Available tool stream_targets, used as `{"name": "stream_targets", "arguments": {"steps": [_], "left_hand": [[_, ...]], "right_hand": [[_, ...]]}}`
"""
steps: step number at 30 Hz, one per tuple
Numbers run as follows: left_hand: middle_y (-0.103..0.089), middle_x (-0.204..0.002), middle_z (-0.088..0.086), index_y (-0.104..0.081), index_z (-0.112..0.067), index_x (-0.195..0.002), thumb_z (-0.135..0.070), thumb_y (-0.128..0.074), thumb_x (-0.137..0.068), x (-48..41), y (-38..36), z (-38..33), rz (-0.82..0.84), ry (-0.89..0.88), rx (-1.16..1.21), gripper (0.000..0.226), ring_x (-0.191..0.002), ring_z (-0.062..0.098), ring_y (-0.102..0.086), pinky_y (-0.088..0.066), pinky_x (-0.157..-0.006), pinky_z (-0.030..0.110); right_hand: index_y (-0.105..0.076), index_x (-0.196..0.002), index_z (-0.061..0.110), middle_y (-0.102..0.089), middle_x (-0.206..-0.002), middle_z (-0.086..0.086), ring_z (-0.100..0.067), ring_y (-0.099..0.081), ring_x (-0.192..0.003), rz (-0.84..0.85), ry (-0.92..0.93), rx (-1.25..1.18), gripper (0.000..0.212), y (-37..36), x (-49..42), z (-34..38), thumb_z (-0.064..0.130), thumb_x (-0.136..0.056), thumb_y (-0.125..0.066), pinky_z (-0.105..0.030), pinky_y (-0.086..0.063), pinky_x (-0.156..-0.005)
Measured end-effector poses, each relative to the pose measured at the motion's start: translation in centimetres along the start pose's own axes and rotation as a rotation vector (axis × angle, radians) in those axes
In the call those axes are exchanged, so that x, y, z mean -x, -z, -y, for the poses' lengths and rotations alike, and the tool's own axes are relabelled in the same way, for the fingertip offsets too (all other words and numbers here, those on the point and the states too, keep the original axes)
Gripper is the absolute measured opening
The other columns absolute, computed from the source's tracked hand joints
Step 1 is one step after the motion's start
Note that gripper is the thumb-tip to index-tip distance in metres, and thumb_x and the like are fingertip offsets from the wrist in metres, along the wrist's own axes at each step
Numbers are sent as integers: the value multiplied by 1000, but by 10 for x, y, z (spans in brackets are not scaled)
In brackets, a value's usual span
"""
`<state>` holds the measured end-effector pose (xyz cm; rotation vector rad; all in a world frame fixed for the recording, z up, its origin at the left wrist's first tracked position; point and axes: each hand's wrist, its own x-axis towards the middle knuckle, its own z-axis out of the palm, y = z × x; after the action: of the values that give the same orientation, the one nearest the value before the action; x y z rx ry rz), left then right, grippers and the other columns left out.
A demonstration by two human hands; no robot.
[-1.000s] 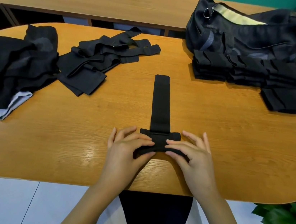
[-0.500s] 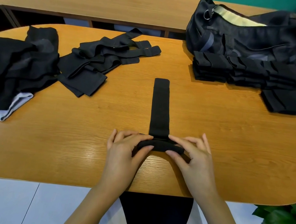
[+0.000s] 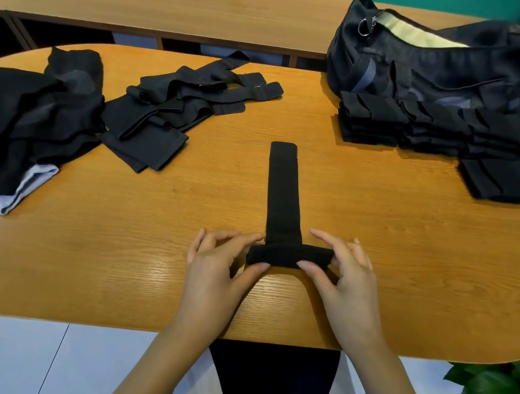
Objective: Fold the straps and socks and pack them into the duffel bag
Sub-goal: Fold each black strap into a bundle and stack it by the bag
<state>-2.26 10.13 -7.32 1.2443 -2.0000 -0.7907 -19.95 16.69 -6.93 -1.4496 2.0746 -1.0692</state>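
A black strap (image 3: 282, 193) lies stretched away from me on the wooden table (image 3: 378, 245), its near end rolled into a thick fold. My left hand (image 3: 216, 267) pinches the left end of that roll and my right hand (image 3: 341, 273) pinches the right end. Several loose straps (image 3: 178, 103) lie in a heap at the back left. A pile of dark socks (image 3: 14, 118) sits at the far left. Folded straps (image 3: 426, 129) are stacked in rows in front of the black duffel bag (image 3: 434, 67), which stands unzipped at the back right.
One folded strap (image 3: 498, 182) lies apart near the table's right edge. A wooden bench or shelf (image 3: 145, 0) runs behind the table. A green plant (image 3: 498, 387) shows below the table at the right.
Both hands have rolled the strap's near end over, turning a flat fold into a thicker roll. The free length of strap has shortened.
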Motion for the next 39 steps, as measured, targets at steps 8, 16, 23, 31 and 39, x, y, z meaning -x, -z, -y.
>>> {"name": "stream_targets", "arguments": {"steps": [8,16,23,31,39], "left_hand": [[-54,-92,-30,-65,-32,-102,-59,-56,-83,-6,1,0,-57,-18,44,35,-101,-10,-43,-36,-101,60],[-59,-80,-18,-44,-35,-138,-46,-63,-82,-6,-2,5,-122,50,-50,60,-98,4,-53,-25,-111,41],[-54,-106,-16,-56,-33,-122,-42,-66,-84,-12,-2,4,-76,-5,-193,40,-103,0,-36,-32,-104,49],[-45,-142,-19,-69,-37,-114,-53,-63,-77,-11,2,10,118,-83,-209,40,-140,15,-22,2,-116,58],[-58,-131,-4,-74,-26,-102,-49,-42,-92,-10,-8,11,22,-246,-337,41,-136,25,-35,-13,-111,70]], "right_hand": [[-48,-136,33,-41,-97,36,14,-27,-108,-46,41,129,56,6,-3,-2,44,-83,-61,-46,-29,-114],[-37,-130,45,-62,-76,18,-1,-50,-103,-105,9,53,60,2,-5,-2,55,-76,-62,-36,-29,-108],[-57,-129,31,-52,-110,15,-5,-36,-110,-142,130,283,50,0,-7,-4,46,-82,-67,-33,-32,-96],[-66,-120,37,-56,-134,17,-7,-28,-142,69,309,325,50,-5,-9,-13,65,-87,-41,-42,0,-121],[-70,-112,36,-61,-124,15,-13,-35,-138,37,329,340,46,-4,-13,-12,63,-82,-48,-39,7,-121]]}}
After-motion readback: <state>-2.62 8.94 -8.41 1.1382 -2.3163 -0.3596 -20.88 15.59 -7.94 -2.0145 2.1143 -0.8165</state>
